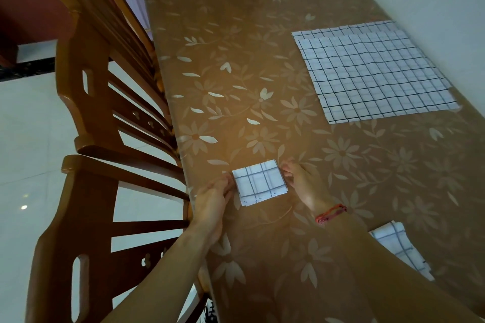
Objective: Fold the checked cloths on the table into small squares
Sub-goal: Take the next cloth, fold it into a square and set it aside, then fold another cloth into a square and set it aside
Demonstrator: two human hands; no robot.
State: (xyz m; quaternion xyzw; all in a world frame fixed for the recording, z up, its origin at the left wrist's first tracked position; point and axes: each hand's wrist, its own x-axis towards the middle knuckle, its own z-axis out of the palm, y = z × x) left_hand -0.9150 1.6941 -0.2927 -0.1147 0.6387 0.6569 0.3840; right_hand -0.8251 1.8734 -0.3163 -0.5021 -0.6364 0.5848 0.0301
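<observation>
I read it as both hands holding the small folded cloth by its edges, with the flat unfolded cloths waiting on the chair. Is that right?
Not quite. The head view shows the unfolded cloths lying flat on the table, far right by the wall, not on the chair. The rest stands: left hand and right hand hold the small folded cloth by its edges.

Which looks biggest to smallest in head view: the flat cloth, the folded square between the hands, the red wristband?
1. flat cloth
2. folded square
3. red wristband
Farther off, yet the flat cloth looks largest.
</observation>
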